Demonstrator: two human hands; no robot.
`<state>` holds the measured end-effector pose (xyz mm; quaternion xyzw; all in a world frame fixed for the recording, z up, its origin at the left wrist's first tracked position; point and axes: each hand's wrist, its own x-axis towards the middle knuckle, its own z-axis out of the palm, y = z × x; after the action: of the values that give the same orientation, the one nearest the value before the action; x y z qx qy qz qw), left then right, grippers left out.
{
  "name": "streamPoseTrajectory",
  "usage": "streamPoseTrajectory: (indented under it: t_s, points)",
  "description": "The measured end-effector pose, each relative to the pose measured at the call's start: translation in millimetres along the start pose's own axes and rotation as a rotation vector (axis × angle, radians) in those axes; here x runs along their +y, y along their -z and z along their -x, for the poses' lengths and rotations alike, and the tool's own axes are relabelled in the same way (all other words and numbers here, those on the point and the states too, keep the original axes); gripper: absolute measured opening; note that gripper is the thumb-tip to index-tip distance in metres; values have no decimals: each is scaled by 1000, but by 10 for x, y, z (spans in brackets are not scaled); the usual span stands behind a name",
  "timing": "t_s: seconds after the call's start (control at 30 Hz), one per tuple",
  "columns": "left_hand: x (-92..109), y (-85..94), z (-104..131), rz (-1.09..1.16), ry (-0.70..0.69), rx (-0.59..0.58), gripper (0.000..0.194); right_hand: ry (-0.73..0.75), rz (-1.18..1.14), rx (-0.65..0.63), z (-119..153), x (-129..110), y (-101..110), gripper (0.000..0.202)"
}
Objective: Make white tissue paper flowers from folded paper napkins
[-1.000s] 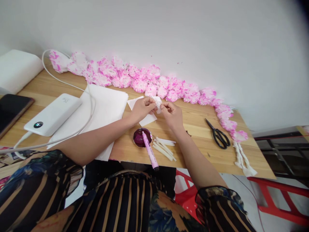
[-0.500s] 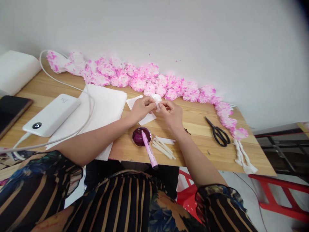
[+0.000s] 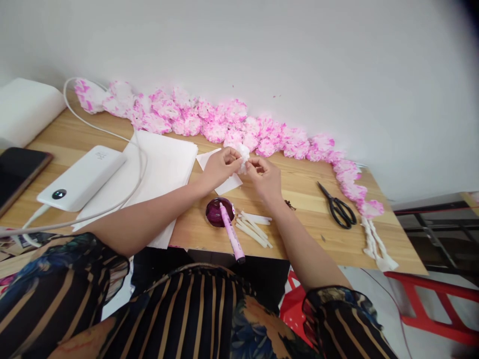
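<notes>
Between my fingertips is a small white tissue-paper flower, its layers ruffled. My left hand pinches it from the left, while my right hand grips its right side. White paper pieces lie on the table under and beside my left hand. Just behind the held flower runs a long row of pink-and-white paper flowers. Nearer my body, a pink marker rests across a small dark purple dish. Several pale sticks lie to the right of the marker.
Black scissors lie on the right of the wooden table. To the left are a stack of white sheets, a white power bank with a looping cable, and a dark phone. A red stool stands at lower right.
Both hands stay almost in place, with small finger movements at the white flower. Its ruffled layers look slightly more spread. The view has shifted very slightly.
</notes>
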<state>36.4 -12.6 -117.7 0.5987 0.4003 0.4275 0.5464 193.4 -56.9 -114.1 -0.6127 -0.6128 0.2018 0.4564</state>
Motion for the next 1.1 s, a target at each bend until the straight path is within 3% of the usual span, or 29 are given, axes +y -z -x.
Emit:
streamPoseTrajectory:
  t_s: [0.1,0.33,0.63,0.8,1.1]
  points:
    - [-5,14,-14,-57,-34,18,4,28,24,-20,-5,21,-16,20]
    - [-26,14,-36,0,-8,6,5,-101,-176,-105,-52,78,-15,22]
    - [-14,38,-34,-132,-110,-10,18,-131,-201,-39,-41,22,20,22]
    - [5,39,-18,-220,-129,-57,18,-172,-269,-69,-50,50,26,24]
    - [-18,42,-60,150,86,-84,14,-141,-251,-91,-49,50,47,31]
